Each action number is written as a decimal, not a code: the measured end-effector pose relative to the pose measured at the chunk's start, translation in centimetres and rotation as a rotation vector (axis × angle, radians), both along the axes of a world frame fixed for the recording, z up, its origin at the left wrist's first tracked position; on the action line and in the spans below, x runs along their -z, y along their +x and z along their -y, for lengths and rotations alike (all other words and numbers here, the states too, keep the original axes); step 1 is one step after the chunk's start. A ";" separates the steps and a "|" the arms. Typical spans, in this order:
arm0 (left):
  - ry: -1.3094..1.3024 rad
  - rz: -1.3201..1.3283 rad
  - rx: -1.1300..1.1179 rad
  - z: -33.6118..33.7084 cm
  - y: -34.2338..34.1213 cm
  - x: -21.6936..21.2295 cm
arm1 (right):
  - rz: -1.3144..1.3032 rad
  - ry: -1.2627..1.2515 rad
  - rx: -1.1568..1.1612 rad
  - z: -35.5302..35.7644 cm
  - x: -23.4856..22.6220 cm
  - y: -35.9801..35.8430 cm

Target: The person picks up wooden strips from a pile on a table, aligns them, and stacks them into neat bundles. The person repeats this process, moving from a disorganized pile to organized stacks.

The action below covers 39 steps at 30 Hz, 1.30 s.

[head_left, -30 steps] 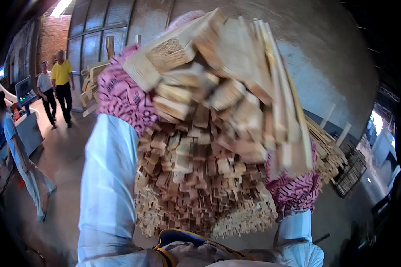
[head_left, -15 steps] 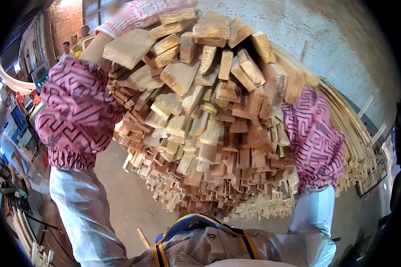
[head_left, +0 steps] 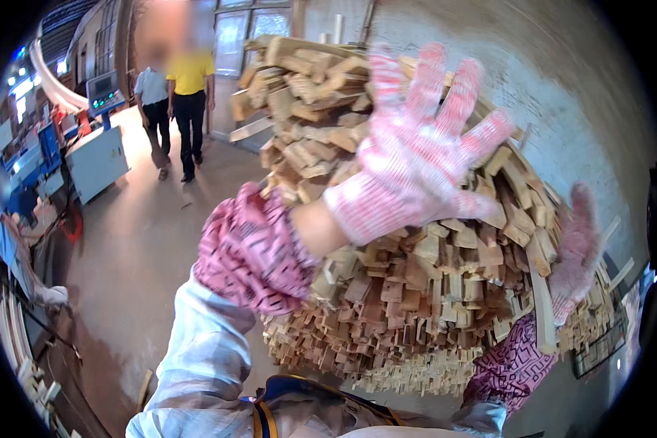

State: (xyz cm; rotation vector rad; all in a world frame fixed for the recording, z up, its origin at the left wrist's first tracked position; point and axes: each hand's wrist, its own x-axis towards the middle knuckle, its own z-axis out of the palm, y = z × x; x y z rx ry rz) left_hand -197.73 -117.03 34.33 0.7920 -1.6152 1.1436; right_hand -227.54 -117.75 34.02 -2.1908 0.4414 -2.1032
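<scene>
My left hand [head_left: 416, 157], in a pink-and-white knitted glove, is in front of the upper stack of wooden strips [head_left: 394, 299]. Its fingers are spread wide and nothing is in it. At the stack's right side my right hand [head_left: 575, 255], gloved in the same way, stands with its fingers stretched upward, somewhat blurred. Beside that hand and its wrist, one strip [head_left: 543, 314] juts out toward me. The strips are pale to reddish, piled end-on, with uneven ends. Patterned pink sleeve covers [head_left: 255, 248] wrap both my forearms.
Two people [head_left: 186, 109] stand on the floor at the far left, near a grey machine cabinet [head_left: 98, 160] with a control panel. Another person in blue [head_left: 7, 241] is at the left edge. A pale wall [head_left: 555, 80] rises behind the stack.
My left hand has moved from the stack's upper left across to the right, fingers now spread. My right hand has come into sight at the stack's right side. The view has shifted, showing more floor.
</scene>
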 end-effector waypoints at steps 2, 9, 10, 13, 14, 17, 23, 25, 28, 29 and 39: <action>0.246 -0.003 -0.074 0.5 -0.4 -1.3 | -0.236 0.088 0.386 1.0 1.5 1.1; 0.149 -0.009 0.094 1.5 -0.2 2.1 | 0.189 0.279 0.064 0.8 3.1 -2.1; 0.038 -0.019 0.154 0.8 0.1 2.4 | 0.339 0.325 -0.016 -4.0 2.8 -0.4; 0.151 0.042 0.332 1.2 -2.2 3.2 | -0.106 0.016 0.434 -9.0 6.7 1.5; 0.211 0.053 0.404 1.8 -2.8 3.1 | -0.082 -0.004 0.500 -9.1 7.2 2.4; 0.338 0.077 0.638 3.1 -4.8 2.6 | -0.154 -0.083 0.703 -6.7 6.3 2.4; 0.167 -0.051 0.651 2.9 -3.5 2.5 | -0.386 -0.003 1.001 3.9 4.3 -2.6; 0.095 -0.108 0.677 3.3 -4.0 3.4 | -0.337 0.032 1.036 4.5 4.9 -2.7; 0.087 -0.125 0.354 6.0 -4.7 4.6 | -0.239 -0.147 0.933 1.4 3.4 6.7; -0.040 -0.219 0.439 6.7 -5.3 4.2 | -0.323 -0.268 0.952 1.3 2.5 7.8; 0.080 -0.175 -0.136 8.2 -3.8 4.4 | -0.591 -0.583 0.929 11.0 1.5 8.6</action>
